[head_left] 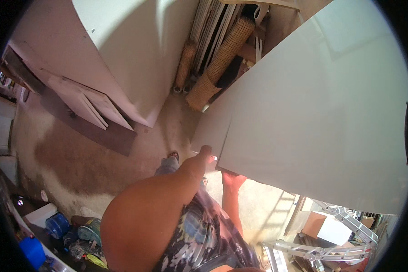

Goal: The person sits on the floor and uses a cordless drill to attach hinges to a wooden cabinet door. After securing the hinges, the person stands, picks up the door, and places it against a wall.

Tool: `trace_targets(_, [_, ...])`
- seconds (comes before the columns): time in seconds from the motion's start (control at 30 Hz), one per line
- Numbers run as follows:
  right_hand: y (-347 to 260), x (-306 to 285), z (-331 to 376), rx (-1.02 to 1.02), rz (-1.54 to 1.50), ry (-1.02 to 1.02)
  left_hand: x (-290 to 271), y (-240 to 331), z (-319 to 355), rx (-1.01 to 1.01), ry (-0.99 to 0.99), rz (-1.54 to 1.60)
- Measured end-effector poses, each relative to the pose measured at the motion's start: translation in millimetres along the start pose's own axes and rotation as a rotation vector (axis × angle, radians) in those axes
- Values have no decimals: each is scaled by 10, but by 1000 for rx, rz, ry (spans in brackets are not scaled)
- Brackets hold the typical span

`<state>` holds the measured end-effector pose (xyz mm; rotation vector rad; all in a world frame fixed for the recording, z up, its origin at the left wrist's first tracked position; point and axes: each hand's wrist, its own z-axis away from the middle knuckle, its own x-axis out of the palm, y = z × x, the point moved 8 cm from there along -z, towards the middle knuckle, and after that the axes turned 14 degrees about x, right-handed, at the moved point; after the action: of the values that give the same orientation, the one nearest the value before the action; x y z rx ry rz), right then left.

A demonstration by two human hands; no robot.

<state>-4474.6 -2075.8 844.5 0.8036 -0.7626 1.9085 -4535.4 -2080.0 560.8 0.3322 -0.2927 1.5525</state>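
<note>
A large white board fills the right side of the head view, tilted, with its lower edge toward me. Part of a second white board shows beyond its left edge; whether the two touch, I cannot tell. My left hand is closed at the lower edge of this second board, its fingertips partly hidden. Beneath the near corner of the large board, my right hand grips the edge from below, with its fingers partly behind the board.
Woven cane rolls stand beside upright panels at the back. A tall white panel rises at far left, near flat boards on the floor. An aluminium ladder and boxes lie at lower right. Blue containers sit at lower left.
</note>
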Motion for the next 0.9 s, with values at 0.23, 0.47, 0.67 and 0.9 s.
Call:
trace_targets(0.23, [-30, 23, 234, 75, -96, 1, -106, -137, 46, -18, 12, 8])
trace_targets(0.47, [2, -141, 458, 95, -75, -13, -199, -150, 88, -22, 24, -36])
trace_targets(0.67, [-18, -210, 670, 58, -67, 13, -214, 38, 290, 21, -52, -325])
trace_targets(0.9, [44, -385, 788, 18, -9, 19, 1692, 1960, 1181, 1193, -449, -1191])
